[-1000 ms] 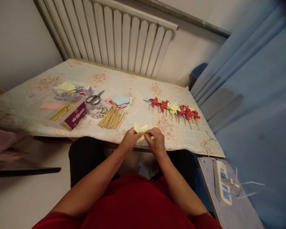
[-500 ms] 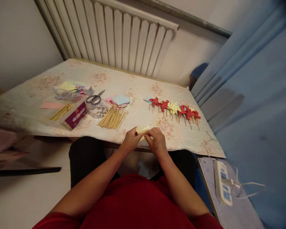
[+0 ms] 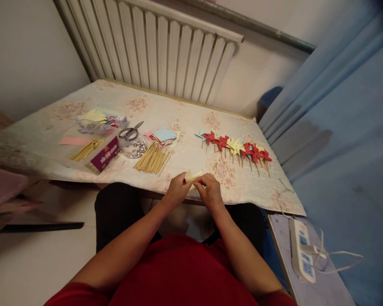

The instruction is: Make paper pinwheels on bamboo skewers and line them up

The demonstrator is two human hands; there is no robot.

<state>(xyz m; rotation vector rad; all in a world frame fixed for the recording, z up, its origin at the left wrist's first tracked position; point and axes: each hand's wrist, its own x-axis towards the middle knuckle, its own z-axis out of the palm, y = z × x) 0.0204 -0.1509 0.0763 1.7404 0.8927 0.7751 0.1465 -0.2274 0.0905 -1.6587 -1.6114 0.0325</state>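
Hands meet at the near table edge: left hand (image 3: 178, 190) and right hand (image 3: 210, 191) both pinch a small yellow paper piece (image 3: 191, 176), fingers closed on it from either side, the paper held just above the tablecloth (image 3: 185, 114). Step in hand looks like folding or gathering the paper's points toward its middle; judged mid-assembly, no stick attached yet. Next move likely calls for keeping the folded tips pinned with one hand while the other frees up. Farther out: loose bundle of wooden sticks (image 3: 152, 158), then a purple box (image 3: 106, 151) holding more sticks, white print on its side too small to read. Scissors (image 3: 130, 131) lie over a clear dish of silvery bits. Stack of coloured paper squares (image 3: 162, 135) just behind the sticks. Row of finished pinwheels (image 3: 238, 146), red and yellow, to the right. Radiator (image 3: 166, 46) at the back wall. Power strip (image 3: 301, 250) at right, markings unreadable.
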